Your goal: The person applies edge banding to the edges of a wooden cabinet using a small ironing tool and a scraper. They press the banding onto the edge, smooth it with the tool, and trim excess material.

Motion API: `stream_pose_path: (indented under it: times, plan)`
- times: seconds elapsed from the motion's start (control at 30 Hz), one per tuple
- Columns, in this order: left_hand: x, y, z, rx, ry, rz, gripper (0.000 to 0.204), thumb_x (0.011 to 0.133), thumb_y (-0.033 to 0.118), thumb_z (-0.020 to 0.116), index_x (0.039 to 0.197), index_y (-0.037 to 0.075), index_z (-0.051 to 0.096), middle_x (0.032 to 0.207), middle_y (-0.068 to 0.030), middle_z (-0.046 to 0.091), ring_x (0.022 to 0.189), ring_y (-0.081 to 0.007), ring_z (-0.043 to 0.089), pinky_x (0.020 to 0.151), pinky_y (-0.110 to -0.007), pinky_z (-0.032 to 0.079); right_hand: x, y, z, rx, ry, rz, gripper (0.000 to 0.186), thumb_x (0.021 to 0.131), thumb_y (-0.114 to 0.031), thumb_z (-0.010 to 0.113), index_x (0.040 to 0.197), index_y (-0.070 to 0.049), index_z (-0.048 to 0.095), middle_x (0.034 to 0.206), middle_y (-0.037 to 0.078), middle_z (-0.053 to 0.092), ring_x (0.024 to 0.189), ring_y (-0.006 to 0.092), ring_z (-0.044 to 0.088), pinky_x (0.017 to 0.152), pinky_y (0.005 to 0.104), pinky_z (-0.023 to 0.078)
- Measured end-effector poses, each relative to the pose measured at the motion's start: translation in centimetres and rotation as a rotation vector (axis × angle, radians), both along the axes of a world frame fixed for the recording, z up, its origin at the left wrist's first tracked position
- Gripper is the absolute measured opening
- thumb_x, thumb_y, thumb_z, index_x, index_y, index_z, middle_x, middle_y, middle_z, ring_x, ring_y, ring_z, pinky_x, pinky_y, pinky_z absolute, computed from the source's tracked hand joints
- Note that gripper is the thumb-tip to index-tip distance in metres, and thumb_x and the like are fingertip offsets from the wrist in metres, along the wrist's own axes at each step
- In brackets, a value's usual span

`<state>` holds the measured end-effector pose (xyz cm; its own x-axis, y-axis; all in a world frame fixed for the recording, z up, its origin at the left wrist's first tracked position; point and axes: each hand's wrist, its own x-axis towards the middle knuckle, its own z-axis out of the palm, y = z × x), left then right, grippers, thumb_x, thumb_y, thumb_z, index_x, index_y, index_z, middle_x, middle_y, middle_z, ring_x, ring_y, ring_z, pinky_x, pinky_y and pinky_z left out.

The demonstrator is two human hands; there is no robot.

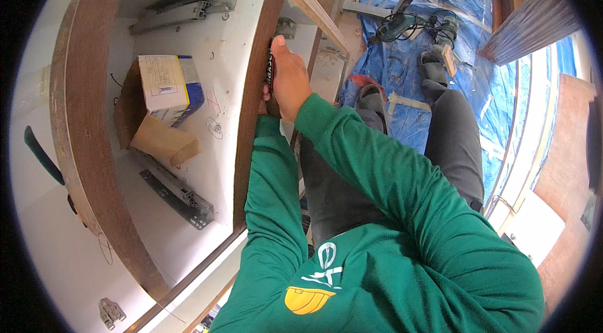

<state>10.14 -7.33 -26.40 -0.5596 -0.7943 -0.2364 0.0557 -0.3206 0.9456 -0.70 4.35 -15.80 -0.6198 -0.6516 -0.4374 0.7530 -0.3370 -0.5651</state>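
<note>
the right hand (290, 79) is up against the brown edge of the cabinet panel (254, 101), fingers curled tight round a dark-handled tool (270, 66), black with a bit of red on it, and most of that tool is buried behind the hand so its kind cannot be told. it sits right at the panel's front edge, pressed in close, which looks like a grip chosen for control against the wood rather than reach. the left hand (266, 107) is nearly hidden below the right wrist, only a sliver showing at the same edge; whether it is spread or closed cannot be told, though it appears to brace there, green sleeve running straight up to it. inside the white compartment, a metal drawer slide (188, 3) is fixed along the far wall and another drawer slide (178, 195) along the near one, mounted opposite each other as a pair would be. between them rests a cardboard box (164, 85) with a blue side, leaning on a torn brown piece of cardboard (164, 141), parked inside the cabinet probably to keep it close at hand. a small metal hinge (110, 313) lies on the white surface low at the left. out on the floor a blue tarp (402, 63) is spread, likely to shield it, with a power drill (397, 25) and its cable lying on it past the person's dark shoes (372, 97).
</note>
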Motion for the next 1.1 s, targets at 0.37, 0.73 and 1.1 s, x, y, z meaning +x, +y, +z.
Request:
stream_pose_path:
  times: [0.37, 0.73, 1.1]
  plan:
    - [-1.4, 1.5, 2.0, 0.171, 0.155, 0.018, 0.026, 0.103, 0.032, 0.051, 0.103, 0.008, 0.062, 0.082, 0.0005, 0.06, 0.064, -0.0087, 0.05, 0.054, -0.022, 0.039, 0.0, -0.2, 0.6, 0.058, 0.049, -0.03, 0.06, 0.102, -0.058, 0.041, 0.087, -0.003, 0.059, 0.064, 0.004, 0.053, 0.046, 0.0139, 0.049, 0.04, 0.0307, 0.04]
    - [-4.8, 7.3, 6.0, 0.076, 0.137, -0.097, 0.033, 0.104, 0.029, 0.053, 0.126, 0.005, 0.059, 0.119, -0.0068, 0.064, 0.1, -0.0147, 0.062, 0.09, -0.03, 0.05, -1.8, 2.4, -3.6, 0.068, 0.389, 0.149, 0.056, 0.1, -0.059, 0.047, 0.09, -0.005, 0.06, 0.066, 0.001, 0.05, 0.049, 0.0118, 0.046, 0.04, 0.0282, 0.034]
    - [-8.9, 11.3, 8.3, -0.069, 0.218, 0.162, 0.042, 0.097, 0.025, 0.066, 0.13, 0.002, 0.055, 0.132, -0.0102, 0.058, 0.113, -0.0214, 0.058, 0.095, -0.039, 0.049, -6.2, 16.7, -10.0, 0.302, 0.093, 0.236, 0.062, 0.1, -0.061, 0.043, 0.099, -0.002, 0.06, 0.063, 0.001, 0.049, 0.046, 0.0129, 0.046, 0.041, 0.0291, 0.035]
